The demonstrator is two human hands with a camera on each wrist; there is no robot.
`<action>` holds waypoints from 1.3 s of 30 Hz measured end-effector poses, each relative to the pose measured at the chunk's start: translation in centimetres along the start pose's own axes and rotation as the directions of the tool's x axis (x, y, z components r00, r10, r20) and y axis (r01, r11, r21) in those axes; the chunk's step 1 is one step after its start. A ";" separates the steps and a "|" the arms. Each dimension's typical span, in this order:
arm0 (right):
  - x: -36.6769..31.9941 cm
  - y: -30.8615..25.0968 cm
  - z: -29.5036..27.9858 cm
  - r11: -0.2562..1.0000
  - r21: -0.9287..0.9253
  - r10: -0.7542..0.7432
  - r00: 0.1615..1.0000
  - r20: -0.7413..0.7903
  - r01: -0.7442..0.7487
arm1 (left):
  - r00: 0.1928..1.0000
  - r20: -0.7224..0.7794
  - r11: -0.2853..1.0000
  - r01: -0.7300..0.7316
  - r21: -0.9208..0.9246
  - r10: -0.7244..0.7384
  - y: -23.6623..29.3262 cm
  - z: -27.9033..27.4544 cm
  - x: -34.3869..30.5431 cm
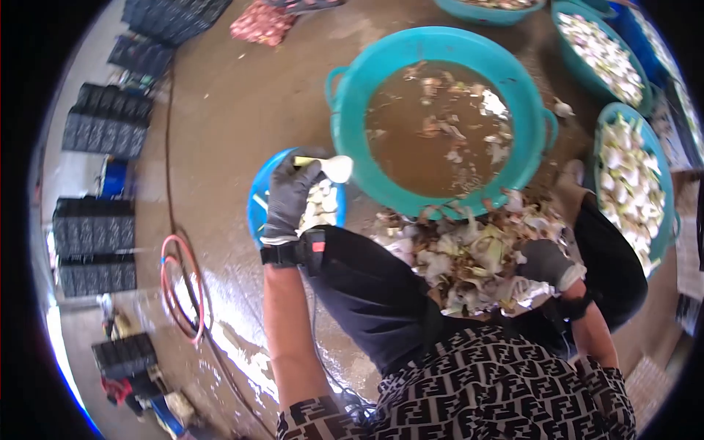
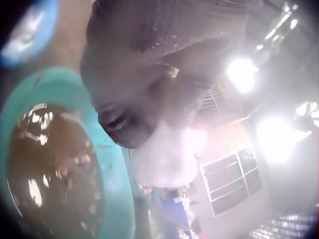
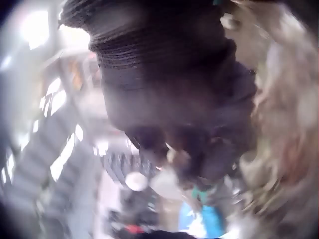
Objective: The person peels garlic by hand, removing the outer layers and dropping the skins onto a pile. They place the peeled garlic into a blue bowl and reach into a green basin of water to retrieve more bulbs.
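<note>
In the head view, my gloved left hand point(image 1: 292, 192) pinches the stem of a white garlic bulb point(image 1: 337, 169) above a blue basin point(image 1: 257, 213) of peeled bulbs. The bulb point(image 2: 163, 157) hangs below the curled fingers of my left hand point(image 2: 149, 74) in the left wrist view. My gloved right hand point(image 1: 546, 264) is low over a pile of peels and leaves point(image 1: 469, 257) between the legs. Blurred in the right wrist view, the right hand point(image 3: 174, 99) has bent fingers with something pale beside them; whether they grip it is unclear.
A large teal tub point(image 1: 345, 125) with brown water and floating peels stands in front. Teal tubs of garlic point(image 1: 631, 176) line the right side. Black crates point(image 1: 95, 227) are stacked at left, near a coiled red hose point(image 1: 167, 293). A net sack point(image 1: 260, 23) lies farther off.
</note>
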State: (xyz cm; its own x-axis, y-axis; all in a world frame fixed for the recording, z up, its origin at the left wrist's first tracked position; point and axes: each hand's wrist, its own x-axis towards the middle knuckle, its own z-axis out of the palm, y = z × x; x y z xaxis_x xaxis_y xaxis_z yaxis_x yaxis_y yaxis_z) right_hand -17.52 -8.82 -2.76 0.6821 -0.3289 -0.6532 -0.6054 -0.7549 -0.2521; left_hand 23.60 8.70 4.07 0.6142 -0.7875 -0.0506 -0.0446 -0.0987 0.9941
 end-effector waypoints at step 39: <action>6.2 -5.1 -0.7 0.931 0.331 -0.029 0.935 -0.355 0.155 | 0.680 -0.214 0.572 0.716 0.401 -0.701 -22.9 -18.9 -2.3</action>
State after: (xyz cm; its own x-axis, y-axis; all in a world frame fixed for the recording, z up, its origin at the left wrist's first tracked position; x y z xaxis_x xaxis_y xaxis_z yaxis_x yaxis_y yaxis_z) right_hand -9.91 -7.39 -5.07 0.8005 -0.4866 -0.3499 -0.5939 -0.5654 -0.5724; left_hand 38.11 24.34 -16.80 0.6173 -0.3364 -0.7112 0.0980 -0.8641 0.4937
